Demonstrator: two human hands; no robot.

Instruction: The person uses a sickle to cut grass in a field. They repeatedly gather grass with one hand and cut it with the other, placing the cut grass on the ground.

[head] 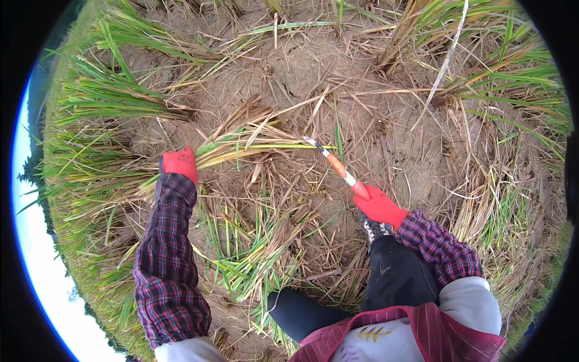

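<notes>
My left hand (180,164), in a red glove, is closed around a bundle of cut green and straw-coloured grassy stalks (246,141). The bundle stretches right from the fist over the soil, with a short end showing left of the glove. My right hand (379,206), also red-gloved, grips the handle of a long-handled tool (338,166) wrapped in orange and white. Its narrow, dark and pale far end points up and left, close to the tips of the stalks; whether it is a sickle blade seen edge-on I cannot tell.
Standing green clumps (122,99) line the left side, with more clumps (520,86) at the upper right. Loose cut stalks (258,258) lie near my legs. Brown soil (307,68) strewn with dry straw spreads ahead. My shoe (376,228) is just below my right hand.
</notes>
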